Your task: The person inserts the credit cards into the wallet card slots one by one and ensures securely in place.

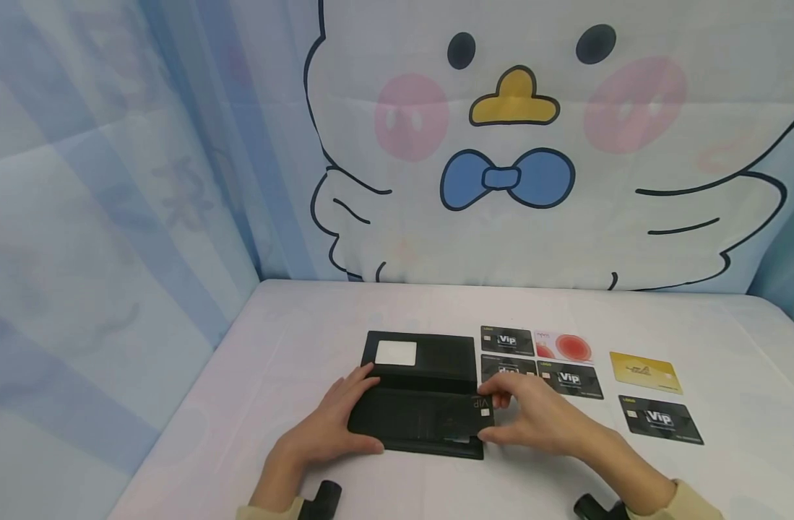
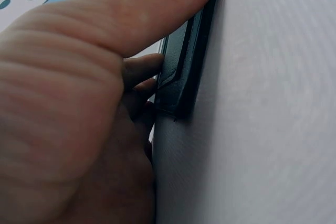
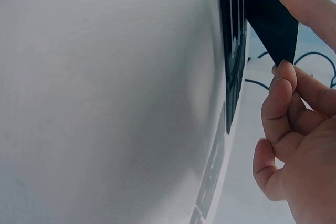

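An unfolded black wallet (image 1: 423,354) lies flat on the table, a white rectangle showing in its upper half. My left hand (image 1: 331,415) rests at the wallet's left side, its fingers extended near the fold and its thumb touching the lower left part. In the left wrist view the thumb crosses above the wallet's dark edge (image 2: 184,72). With thumb and fingers, my right hand (image 1: 533,412) pinches the right end of a black VIP card (image 1: 458,415) over the wallet's lower half. The right wrist view has this card (image 3: 275,22) tilted up from the wallet's slots; its far end is hidden.
Right of the wallet lie several cards: black Vip cards (image 1: 507,340), a pink-and-red card (image 1: 563,347), a gold card (image 1: 645,372) and another black Vip card (image 1: 659,419). A pale cloth covers the table (image 1: 305,310); a printed curtain (image 1: 397,238) hangs behind.
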A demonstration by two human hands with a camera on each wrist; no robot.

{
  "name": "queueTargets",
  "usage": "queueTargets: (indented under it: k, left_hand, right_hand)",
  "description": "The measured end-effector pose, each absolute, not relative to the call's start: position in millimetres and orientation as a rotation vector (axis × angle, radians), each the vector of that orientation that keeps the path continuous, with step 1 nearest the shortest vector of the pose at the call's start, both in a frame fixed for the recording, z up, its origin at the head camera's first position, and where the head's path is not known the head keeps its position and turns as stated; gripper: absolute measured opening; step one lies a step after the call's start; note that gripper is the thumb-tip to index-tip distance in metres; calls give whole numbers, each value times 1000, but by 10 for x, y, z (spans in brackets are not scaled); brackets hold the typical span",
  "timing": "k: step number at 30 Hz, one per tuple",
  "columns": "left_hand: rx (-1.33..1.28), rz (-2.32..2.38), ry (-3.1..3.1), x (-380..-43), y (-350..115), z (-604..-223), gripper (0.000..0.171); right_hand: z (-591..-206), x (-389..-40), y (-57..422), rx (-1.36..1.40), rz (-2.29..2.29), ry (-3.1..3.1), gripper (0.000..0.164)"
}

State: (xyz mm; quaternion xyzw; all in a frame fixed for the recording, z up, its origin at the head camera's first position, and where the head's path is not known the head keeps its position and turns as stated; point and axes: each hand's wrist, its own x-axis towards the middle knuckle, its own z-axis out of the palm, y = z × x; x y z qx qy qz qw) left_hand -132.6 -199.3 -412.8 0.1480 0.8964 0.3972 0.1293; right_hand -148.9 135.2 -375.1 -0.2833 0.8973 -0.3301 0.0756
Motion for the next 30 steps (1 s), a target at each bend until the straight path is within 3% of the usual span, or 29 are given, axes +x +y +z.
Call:
queueTargets:
  k: [30]
  left_hand:
    - [457, 1147, 2612, -1337, -2010, -4151, 95]
  right_hand:
    - [-3903, -1498, 1280, -927, -914, 2718, 45]
